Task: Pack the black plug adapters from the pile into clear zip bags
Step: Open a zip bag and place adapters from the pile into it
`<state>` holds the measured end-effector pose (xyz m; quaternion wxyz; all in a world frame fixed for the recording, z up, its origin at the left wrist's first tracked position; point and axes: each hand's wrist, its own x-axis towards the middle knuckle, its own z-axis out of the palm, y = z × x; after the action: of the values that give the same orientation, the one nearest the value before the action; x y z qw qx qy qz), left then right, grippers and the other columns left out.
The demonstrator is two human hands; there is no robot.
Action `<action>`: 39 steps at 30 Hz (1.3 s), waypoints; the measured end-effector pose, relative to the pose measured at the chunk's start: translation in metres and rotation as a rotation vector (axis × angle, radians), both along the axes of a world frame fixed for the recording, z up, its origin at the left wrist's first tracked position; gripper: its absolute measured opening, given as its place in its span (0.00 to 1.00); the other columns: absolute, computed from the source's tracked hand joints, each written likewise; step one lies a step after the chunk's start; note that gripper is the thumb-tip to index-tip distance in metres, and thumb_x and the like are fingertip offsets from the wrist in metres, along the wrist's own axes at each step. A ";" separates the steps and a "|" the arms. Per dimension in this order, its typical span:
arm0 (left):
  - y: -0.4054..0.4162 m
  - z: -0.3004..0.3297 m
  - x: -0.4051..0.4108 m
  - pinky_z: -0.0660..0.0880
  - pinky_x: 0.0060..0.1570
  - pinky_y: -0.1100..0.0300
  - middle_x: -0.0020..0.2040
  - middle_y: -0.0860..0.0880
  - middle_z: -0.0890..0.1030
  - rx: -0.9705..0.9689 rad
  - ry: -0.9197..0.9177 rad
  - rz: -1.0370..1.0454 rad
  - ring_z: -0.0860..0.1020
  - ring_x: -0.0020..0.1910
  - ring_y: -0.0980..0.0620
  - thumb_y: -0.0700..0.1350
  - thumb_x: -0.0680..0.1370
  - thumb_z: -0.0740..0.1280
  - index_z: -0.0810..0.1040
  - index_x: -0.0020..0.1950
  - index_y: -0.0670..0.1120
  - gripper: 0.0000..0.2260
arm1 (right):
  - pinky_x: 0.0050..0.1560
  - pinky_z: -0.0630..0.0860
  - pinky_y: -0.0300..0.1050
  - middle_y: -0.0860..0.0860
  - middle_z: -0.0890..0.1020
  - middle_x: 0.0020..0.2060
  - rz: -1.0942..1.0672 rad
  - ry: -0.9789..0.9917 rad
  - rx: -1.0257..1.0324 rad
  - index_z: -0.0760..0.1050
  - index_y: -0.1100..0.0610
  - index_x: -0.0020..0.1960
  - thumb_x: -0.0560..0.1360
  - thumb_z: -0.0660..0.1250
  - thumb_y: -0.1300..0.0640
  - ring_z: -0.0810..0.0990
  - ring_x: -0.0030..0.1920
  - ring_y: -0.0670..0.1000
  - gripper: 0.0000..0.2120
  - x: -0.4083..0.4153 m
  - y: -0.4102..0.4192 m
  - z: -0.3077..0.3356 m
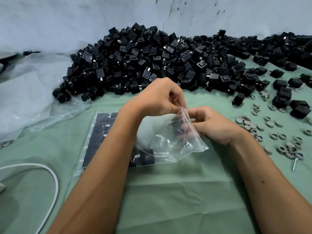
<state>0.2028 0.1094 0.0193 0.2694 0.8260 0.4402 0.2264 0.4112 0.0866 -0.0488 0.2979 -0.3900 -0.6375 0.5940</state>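
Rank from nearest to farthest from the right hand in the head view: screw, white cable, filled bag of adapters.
From the right hand:
1. Filled bag of adapters, flat on the cloth to its left, partly under the left forearm.
2. Screw, lower right, by the grey rings.
3. White cable, far left edge.

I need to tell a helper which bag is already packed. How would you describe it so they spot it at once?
Start at the big pile of black adapters and come toward the person across the green cloth. The filled bag lies flat under the left forearm, adapters in rows, unlike the crumpled bag being held.
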 end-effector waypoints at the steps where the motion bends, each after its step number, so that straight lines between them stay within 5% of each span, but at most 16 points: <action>1: -0.001 0.003 0.001 0.80 0.40 0.53 0.36 0.46 0.84 0.001 -0.023 -0.012 0.78 0.34 0.55 0.33 0.70 0.77 0.88 0.42 0.48 0.10 | 0.54 0.84 0.56 0.62 0.87 0.50 0.018 -0.023 0.009 0.83 0.63 0.59 0.76 0.72 0.70 0.87 0.46 0.57 0.12 -0.004 -0.003 0.005; 5: -0.005 0.012 0.004 0.80 0.42 0.54 0.37 0.45 0.84 0.005 -0.049 -0.059 0.78 0.36 0.54 0.32 0.70 0.77 0.88 0.44 0.46 0.09 | 0.47 0.84 0.48 0.60 0.88 0.46 0.059 -0.073 0.182 0.83 0.66 0.54 0.68 0.78 0.61 0.88 0.43 0.55 0.16 -0.025 -0.012 0.010; 7: -0.006 0.013 0.003 0.80 0.44 0.53 0.39 0.44 0.85 0.005 -0.042 -0.061 0.79 0.37 0.53 0.31 0.70 0.77 0.88 0.44 0.46 0.10 | 0.52 0.82 0.51 0.53 0.88 0.43 0.040 -0.009 0.192 0.85 0.60 0.48 0.75 0.73 0.68 0.86 0.45 0.53 0.06 -0.036 -0.014 0.010; 8: -0.007 0.014 0.003 0.80 0.45 0.52 0.39 0.44 0.85 0.001 -0.039 -0.064 0.79 0.37 0.52 0.31 0.70 0.77 0.88 0.44 0.46 0.10 | 0.54 0.81 0.52 0.50 0.87 0.41 0.015 0.000 0.181 0.86 0.57 0.45 0.78 0.68 0.72 0.85 0.45 0.51 0.14 -0.040 -0.012 0.005; 13: -0.010 0.018 0.002 0.80 0.45 0.54 0.40 0.43 0.84 -0.030 -0.038 -0.092 0.78 0.37 0.53 0.30 0.70 0.75 0.88 0.45 0.44 0.11 | 0.42 0.77 0.29 0.56 0.84 0.40 0.018 -0.125 0.217 0.85 0.56 0.41 0.80 0.66 0.72 0.81 0.51 0.64 0.17 -0.056 -0.010 -0.004; 15: -0.011 0.018 0.001 0.80 0.46 0.53 0.41 0.41 0.84 -0.048 -0.040 -0.099 0.78 0.37 0.52 0.30 0.70 0.75 0.88 0.46 0.43 0.11 | 0.44 0.79 0.34 0.55 0.87 0.44 0.135 -0.145 0.262 0.86 0.61 0.53 0.76 0.71 0.71 0.85 0.47 0.54 0.10 -0.053 -0.011 -0.002; 18: -0.011 0.018 -0.001 0.80 0.48 0.51 0.42 0.39 0.84 -0.068 -0.046 -0.112 0.78 0.38 0.50 0.30 0.71 0.75 0.87 0.47 0.42 0.10 | 0.44 0.79 0.34 0.48 0.88 0.45 0.241 -0.165 0.346 0.84 0.63 0.59 0.74 0.73 0.68 0.86 0.43 0.43 0.13 -0.048 -0.016 0.002; 22: -0.009 0.017 -0.003 0.80 0.47 0.55 0.42 0.38 0.84 -0.091 -0.071 -0.132 0.78 0.38 0.51 0.31 0.72 0.76 0.87 0.48 0.43 0.10 | 0.47 0.84 0.50 0.58 0.87 0.48 0.225 -0.175 0.320 0.85 0.61 0.57 0.76 0.72 0.71 0.86 0.47 0.59 0.12 -0.051 -0.017 0.004; 24: -0.009 0.016 -0.002 0.79 0.47 0.55 0.42 0.37 0.84 -0.093 -0.076 -0.138 0.79 0.39 0.50 0.31 0.71 0.77 0.87 0.48 0.43 0.10 | 0.41 0.83 0.44 0.63 0.86 0.48 0.218 -0.165 0.251 0.85 0.61 0.57 0.75 0.72 0.73 0.86 0.45 0.57 0.14 -0.053 -0.019 0.005; 26: -0.010 0.015 -0.002 0.79 0.46 0.55 0.42 0.37 0.83 -0.096 -0.082 -0.140 0.79 0.39 0.49 0.31 0.71 0.77 0.87 0.47 0.43 0.10 | 0.37 0.80 0.37 0.58 0.86 0.45 0.215 -0.151 0.215 0.85 0.60 0.59 0.75 0.75 0.64 0.84 0.39 0.49 0.12 -0.056 -0.022 0.009; 28: -0.010 0.014 -0.001 0.79 0.46 0.56 0.42 0.37 0.83 -0.101 -0.081 -0.140 0.79 0.40 0.48 0.31 0.71 0.77 0.87 0.47 0.43 0.10 | 0.38 0.83 0.47 0.59 0.86 0.42 0.204 -0.166 0.199 0.85 0.59 0.58 0.73 0.75 0.55 0.85 0.39 0.55 0.16 -0.058 -0.026 0.012; 30: -0.010 0.014 0.000 0.80 0.47 0.55 0.42 0.37 0.83 -0.108 -0.078 -0.140 0.80 0.40 0.47 0.31 0.71 0.77 0.88 0.47 0.44 0.10 | 0.45 0.84 0.59 0.62 0.86 0.45 0.210 -0.197 0.273 0.87 0.53 0.55 0.76 0.75 0.61 0.84 0.44 0.64 0.09 -0.059 -0.028 0.015; 34: -0.011 0.015 0.000 0.80 0.48 0.53 0.42 0.38 0.84 -0.107 -0.074 -0.146 0.82 0.44 0.38 0.32 0.71 0.78 0.87 0.47 0.44 0.09 | 0.37 0.84 0.45 0.55 0.87 0.40 0.197 -0.224 0.306 0.83 0.31 0.35 0.78 0.72 0.67 0.86 0.40 0.54 0.30 -0.063 -0.031 0.016; 36: -0.011 0.015 0.001 0.80 0.48 0.52 0.43 0.37 0.84 -0.102 -0.070 -0.147 0.82 0.45 0.37 0.32 0.71 0.78 0.87 0.47 0.43 0.09 | 0.32 0.78 0.34 0.49 0.85 0.35 0.209 -0.230 0.295 0.81 0.29 0.33 0.78 0.72 0.65 0.84 0.35 0.46 0.31 -0.064 -0.030 0.016; 39: -0.012 0.016 0.001 0.80 0.49 0.49 0.43 0.37 0.84 -0.099 -0.068 -0.150 0.82 0.45 0.37 0.32 0.71 0.78 0.87 0.47 0.43 0.08 | 0.36 0.79 0.34 0.54 0.85 0.36 0.193 -0.205 0.337 0.83 0.31 0.37 0.77 0.74 0.62 0.85 0.38 0.52 0.24 -0.063 -0.029 0.014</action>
<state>0.2039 0.0974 0.0351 0.3407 0.8342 0.3785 0.2115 0.3485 0.0575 -0.0348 0.2342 -0.3304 -0.7890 0.4621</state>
